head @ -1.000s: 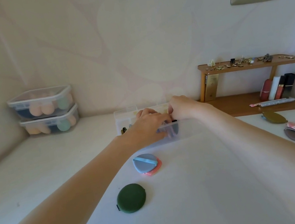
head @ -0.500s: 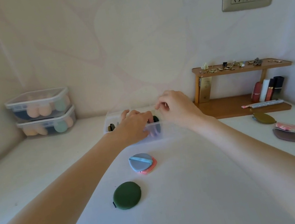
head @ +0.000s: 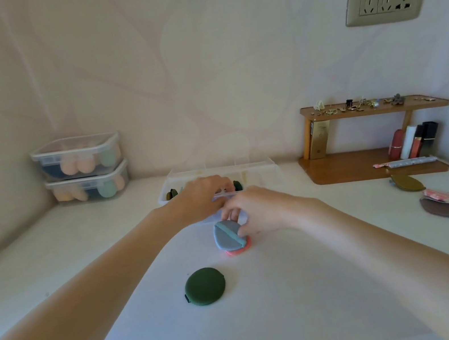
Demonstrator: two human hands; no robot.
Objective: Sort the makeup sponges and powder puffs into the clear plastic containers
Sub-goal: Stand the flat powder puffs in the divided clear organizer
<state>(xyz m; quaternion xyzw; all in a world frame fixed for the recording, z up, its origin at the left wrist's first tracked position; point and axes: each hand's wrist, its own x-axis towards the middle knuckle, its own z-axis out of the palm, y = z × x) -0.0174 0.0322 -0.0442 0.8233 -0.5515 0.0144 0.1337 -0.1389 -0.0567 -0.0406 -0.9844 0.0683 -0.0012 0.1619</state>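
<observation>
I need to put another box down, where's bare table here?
Free: the left stretch between the stacked lidded boxes and the left forearm; also the near right, between the right forearm and the brown pouch. Crowded: centre, around the open container, blue puff and green puff.

Left hand (head: 199, 201) hiding clear container (head: 266, 173) front, pink puff (head: 239, 251) mostly under blue puff (head: 227, 236), shelf trinkets (head: 362, 106) too small
</observation>
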